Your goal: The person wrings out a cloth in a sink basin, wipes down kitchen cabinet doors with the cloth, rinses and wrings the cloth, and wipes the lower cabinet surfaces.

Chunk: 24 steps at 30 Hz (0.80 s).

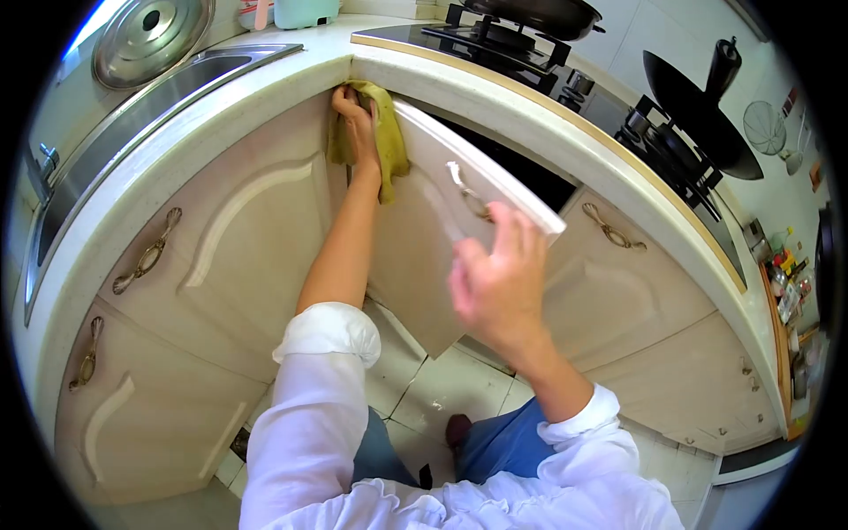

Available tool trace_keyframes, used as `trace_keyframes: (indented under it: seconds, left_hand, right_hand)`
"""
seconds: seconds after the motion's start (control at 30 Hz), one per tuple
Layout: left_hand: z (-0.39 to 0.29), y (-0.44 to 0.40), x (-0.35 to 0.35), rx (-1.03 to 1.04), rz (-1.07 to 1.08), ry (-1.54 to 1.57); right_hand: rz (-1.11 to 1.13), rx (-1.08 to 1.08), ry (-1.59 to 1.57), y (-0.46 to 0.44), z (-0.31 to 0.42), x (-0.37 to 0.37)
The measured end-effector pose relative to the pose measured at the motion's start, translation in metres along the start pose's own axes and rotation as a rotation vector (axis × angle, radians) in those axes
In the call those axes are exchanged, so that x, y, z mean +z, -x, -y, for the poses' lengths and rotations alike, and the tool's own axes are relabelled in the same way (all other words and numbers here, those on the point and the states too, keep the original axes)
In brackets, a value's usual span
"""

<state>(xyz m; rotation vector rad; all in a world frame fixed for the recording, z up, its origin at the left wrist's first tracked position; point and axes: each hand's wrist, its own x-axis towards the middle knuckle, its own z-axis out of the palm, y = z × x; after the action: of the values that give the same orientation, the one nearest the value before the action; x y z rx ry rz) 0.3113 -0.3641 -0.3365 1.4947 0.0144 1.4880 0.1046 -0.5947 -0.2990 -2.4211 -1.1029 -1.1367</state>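
My left hand (355, 128) is closed on a yellow-green cloth (391, 146), high in the corner where two cabinet doors meet under the countertop. The cloth hangs down beside my wrist against the cream door. That cabinet door (415, 238) stands ajar, with a dark gap behind its top edge. Slightly blurred, my right hand (503, 287) is in front of it, close to the lower end of the ornate metal handle (468, 192). Its thumb and fingers look apart; whether the fingertips touch the handle or door is unclear.
A pale countertop (327, 75) curves above the cabinets. At left is a steel sink (97, 159) with a pot lid (152, 35) behind it. The gas stove (609, 106) at right carries a pan (539, 13) and a black wok (698, 115). Floor tiles (442, 389) show below.
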Motion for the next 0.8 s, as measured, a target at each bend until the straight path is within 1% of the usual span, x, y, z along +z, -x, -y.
trace_keyframes:
  seconds: [0.03,0.07,0.13,0.27,0.37,0.4,0.47,0.5,0.53,0.57,0.6,0.63,0.67,0.7,0.77,0.8]
  left_hand:
    - [-0.005,-0.006,-0.014,0.006,0.094,0.036]
    - [-0.005,-0.007,-0.015,0.006,0.095,0.034]
    - [-0.020,-0.012,-0.034,-0.106,0.240,0.115]
    - [-0.035,-0.010,-0.051,-0.150,0.310,0.035]
    - [-0.069,0.005,-0.062,-0.058,0.383,0.078]
    - [-0.090,0.016,-0.061,0.006,0.370,0.193]
    - [-0.093,0.033,-0.057,0.233,0.446,0.189]
    - [-0.104,0.037,-0.062,0.147,0.546,0.268]
    - [-0.113,0.039,-0.067,0.138,0.550,0.268]
    - [-0.122,0.039,-0.071,0.179,0.630,0.231]
    - [-0.130,0.038,-0.074,0.227,0.707,0.193]
    - [-0.147,0.048,-0.079,0.162,0.706,0.197]
    - [-0.163,0.053,-0.087,0.193,0.736,0.260]
    - [-0.169,0.054,-0.092,0.229,0.769,0.233]
    - [-0.180,0.056,-0.099,0.268,0.789,0.203]
    - [-0.188,0.059,-0.103,0.274,0.806,0.203]
  right_hand:
    - [-0.007,0.019,-0.006,0.001,0.022,-0.008]
    - [0.015,0.011,-0.042,-0.003,0.034,-0.010]
    - [0.035,0.019,-0.095,-0.006,0.062,-0.015]
    - [0.035,-0.018,-0.092,-0.010,0.072,-0.012]
    - [0.053,-0.010,-0.091,-0.009,0.076,-0.018]
    - [0.055,-0.003,-0.087,-0.009,0.076,-0.018]
    - [0.060,0.010,-0.084,-0.009,0.074,-0.020]
    - [0.092,0.012,-0.083,-0.008,0.073,-0.022]
    - [0.127,0.014,-0.083,-0.007,0.071,-0.027]
    - [0.144,-0.042,-0.040,-0.007,0.068,-0.037]
    - [0.145,-0.042,-0.042,-0.002,0.064,-0.042]
    - [0.143,-0.108,-0.338,0.004,0.058,-0.048]
    - [0.141,-0.176,-0.635,0.011,0.052,-0.055]
    - [0.103,-0.102,-0.774,0.015,0.045,-0.071]
    - [-0.282,-0.066,-0.706,0.015,0.009,-0.067]
    - [-0.276,0.067,-0.818,0.005,0.000,-0.068]
